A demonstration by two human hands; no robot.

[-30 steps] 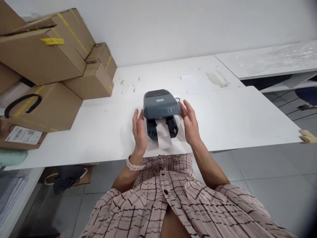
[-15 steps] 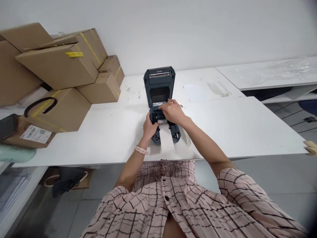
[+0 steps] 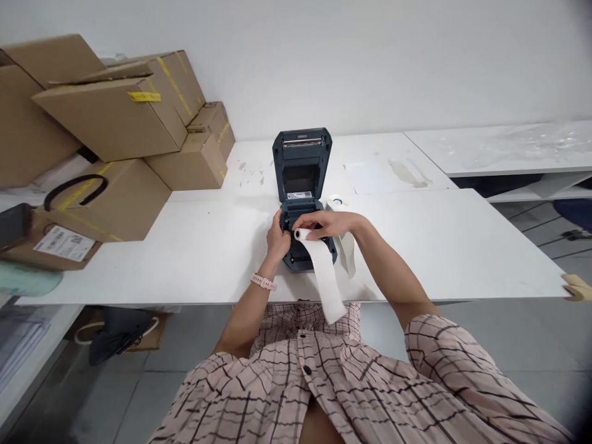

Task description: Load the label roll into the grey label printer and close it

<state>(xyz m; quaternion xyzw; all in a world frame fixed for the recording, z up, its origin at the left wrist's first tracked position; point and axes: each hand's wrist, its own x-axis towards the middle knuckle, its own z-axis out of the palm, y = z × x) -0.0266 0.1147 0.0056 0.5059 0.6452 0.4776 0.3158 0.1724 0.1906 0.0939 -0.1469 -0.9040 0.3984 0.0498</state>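
A dark grey label printer (image 3: 301, 179) stands on the white table (image 3: 444, 240) with its lid swung up. My right hand (image 3: 326, 223) grips a small white paper roll (image 3: 303, 234) just above the printer's open bay. A long strip of paper (image 3: 326, 277) trails from the roll over the table's front edge. My left hand (image 3: 276, 237) is closed on the printer's left side. A second white strip (image 3: 348, 250) lies beside the printer on the right, and a small white tape roll (image 3: 336, 201) sits behind my right hand.
Several cardboard boxes (image 3: 115, 117) are stacked at the back left, one with a black strap (image 3: 69, 188). A second white table (image 3: 509, 145) adjoins at the right. A brown bag (image 3: 120, 330) lies on the floor under the table. A tan object (image 3: 576, 287) pokes in at the right edge.
The printer lid went from shut to fully raised. My right hand reached into the bay and has lifted the paper roll out, with the strip now hanging lower. My left hand moved onto the printer's side.
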